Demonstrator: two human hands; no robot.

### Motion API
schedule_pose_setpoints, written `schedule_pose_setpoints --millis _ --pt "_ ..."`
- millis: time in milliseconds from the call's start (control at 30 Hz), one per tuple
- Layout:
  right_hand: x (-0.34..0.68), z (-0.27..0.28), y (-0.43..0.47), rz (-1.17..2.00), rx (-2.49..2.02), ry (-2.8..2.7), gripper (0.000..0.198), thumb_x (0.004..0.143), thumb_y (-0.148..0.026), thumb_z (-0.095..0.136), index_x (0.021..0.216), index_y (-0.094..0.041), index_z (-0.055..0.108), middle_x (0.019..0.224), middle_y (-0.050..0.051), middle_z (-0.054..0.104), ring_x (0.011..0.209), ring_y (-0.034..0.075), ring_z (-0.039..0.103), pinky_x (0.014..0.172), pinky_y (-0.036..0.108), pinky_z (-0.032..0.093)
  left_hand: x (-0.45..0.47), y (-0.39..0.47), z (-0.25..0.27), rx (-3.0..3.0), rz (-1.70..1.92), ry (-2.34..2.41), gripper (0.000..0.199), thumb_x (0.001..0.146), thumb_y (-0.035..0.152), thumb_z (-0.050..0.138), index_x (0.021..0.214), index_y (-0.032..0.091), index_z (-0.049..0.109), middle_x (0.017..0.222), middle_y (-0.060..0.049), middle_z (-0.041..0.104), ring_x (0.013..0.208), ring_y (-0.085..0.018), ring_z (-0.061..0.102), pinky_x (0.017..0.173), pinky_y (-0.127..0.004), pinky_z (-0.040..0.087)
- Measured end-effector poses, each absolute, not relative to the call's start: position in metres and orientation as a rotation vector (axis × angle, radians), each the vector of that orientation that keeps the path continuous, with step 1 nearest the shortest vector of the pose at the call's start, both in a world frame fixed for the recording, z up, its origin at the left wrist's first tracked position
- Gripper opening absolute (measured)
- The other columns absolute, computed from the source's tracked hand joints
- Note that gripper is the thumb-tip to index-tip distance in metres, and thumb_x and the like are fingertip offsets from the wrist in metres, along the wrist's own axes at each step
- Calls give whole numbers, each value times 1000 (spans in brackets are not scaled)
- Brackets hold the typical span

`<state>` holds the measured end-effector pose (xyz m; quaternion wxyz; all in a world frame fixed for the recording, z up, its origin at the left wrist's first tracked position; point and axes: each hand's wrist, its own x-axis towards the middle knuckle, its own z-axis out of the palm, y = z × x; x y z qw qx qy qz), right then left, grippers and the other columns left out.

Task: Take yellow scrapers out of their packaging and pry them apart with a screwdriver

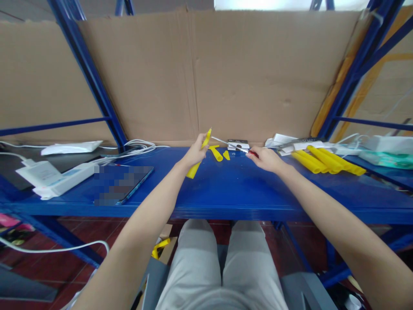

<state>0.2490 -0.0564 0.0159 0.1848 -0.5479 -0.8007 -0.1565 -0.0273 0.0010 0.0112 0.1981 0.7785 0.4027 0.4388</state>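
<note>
My left hand (196, 151) is closed around a yellow tube-like piece (192, 171), which sticks out above and below the fingers. In my right hand (265, 159) is a red-handled tool with a long, thin metal shaft (227, 143). The shaft points left, and its tip is close to the upper end of the yellow piece; whether they touch I cannot tell. Between the hands, a yellow tube piece (216, 154) and a small yellow scrap (226, 155) lie on the blue tabletop (238, 189).
Several yellow tubes (325, 160) lie at the right, before white papers (280, 142). A dark tablet-like device (127, 185) and a white power strip (67, 178) are at left. Behind stands a cardboard panel (226, 77). A small box (238, 144) sits against it.
</note>
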Motion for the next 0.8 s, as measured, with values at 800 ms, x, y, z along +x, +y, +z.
schedule_pose_setpoints --millis 800 --pt "256 13 -51 -476 -1542 -2179 27 90 -42 48 100 -19 59 81 10 71 74 26 66 60 29 38 -28 1 10 2182 1249 982 33 91 26 47 123 28 40 81 -1 57 48 -7 46 44 -18 40"
